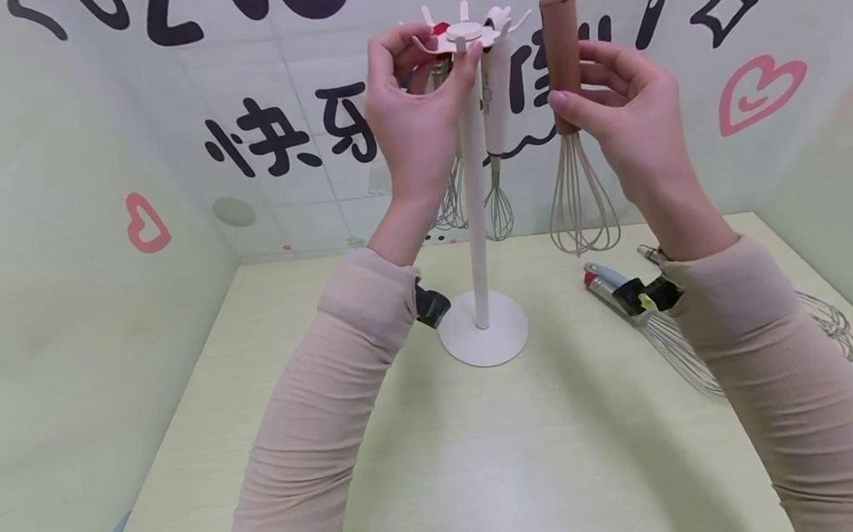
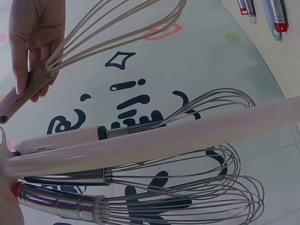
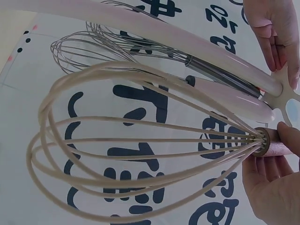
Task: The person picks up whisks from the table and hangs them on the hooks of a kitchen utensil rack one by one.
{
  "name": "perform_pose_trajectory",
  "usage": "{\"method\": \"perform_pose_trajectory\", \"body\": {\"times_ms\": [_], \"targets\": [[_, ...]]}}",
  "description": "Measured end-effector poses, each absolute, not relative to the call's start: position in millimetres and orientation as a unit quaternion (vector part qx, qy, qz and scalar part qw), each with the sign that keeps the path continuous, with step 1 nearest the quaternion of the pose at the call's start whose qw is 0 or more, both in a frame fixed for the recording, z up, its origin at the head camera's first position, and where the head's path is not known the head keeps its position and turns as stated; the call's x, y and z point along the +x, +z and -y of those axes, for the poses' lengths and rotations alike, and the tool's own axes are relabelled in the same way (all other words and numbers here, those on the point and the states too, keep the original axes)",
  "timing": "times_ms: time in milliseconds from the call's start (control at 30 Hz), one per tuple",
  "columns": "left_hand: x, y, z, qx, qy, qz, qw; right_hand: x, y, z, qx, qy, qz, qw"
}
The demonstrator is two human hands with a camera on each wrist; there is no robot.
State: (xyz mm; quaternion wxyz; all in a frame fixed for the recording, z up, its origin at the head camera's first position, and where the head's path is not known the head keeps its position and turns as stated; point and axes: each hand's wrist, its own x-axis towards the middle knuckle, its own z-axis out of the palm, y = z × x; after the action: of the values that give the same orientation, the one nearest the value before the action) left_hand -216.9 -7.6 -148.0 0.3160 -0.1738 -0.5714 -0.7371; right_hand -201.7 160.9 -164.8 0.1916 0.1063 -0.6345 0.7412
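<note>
My right hand (image 1: 627,100) pinches the brown wooden handle of a whisk (image 1: 562,55) between thumb and fingers. This whisk hangs upright, its beige wire loops (image 3: 140,140) downward, just right of a white rotating utensil stand (image 1: 473,187). At the stand's hooked top, my left hand (image 1: 417,108) grips the rim with thumb and fingers. A whisk with a pale pink handle (image 2: 61,140) hangs from the stand on the right side. Behind my left hand hang two metal-handled whisks, one with a red-ended handle (image 2: 58,201), the other with a plain steel handle (image 3: 225,75).
On the right of the table (image 1: 427,466) lie several more whisks, including a red-tipped one (image 1: 609,289) beside a light-blue handle (image 1: 606,273), partly hidden by my right forearm. The stand's round white base (image 1: 486,349) sits mid-table. A printed cloth (image 1: 301,201) hangs behind.
</note>
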Motion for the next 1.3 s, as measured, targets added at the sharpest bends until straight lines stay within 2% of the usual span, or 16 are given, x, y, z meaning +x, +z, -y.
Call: {"method": "perform_pose_trajectory", "body": {"times_ms": [500, 1300], "targets": [[-217.1, -149.1, 10.2, -0.175, -0.737, 0.577, 0.306, -206.4, -166.2, -152.9, 0.114, 0.732, 0.639, 0.209], [-220.3, -151.7, 10.3, -0.205, -0.728, 0.569, 0.323, -212.5, -170.3, -141.2, 0.143, 0.724, 0.649, 0.185]]}}
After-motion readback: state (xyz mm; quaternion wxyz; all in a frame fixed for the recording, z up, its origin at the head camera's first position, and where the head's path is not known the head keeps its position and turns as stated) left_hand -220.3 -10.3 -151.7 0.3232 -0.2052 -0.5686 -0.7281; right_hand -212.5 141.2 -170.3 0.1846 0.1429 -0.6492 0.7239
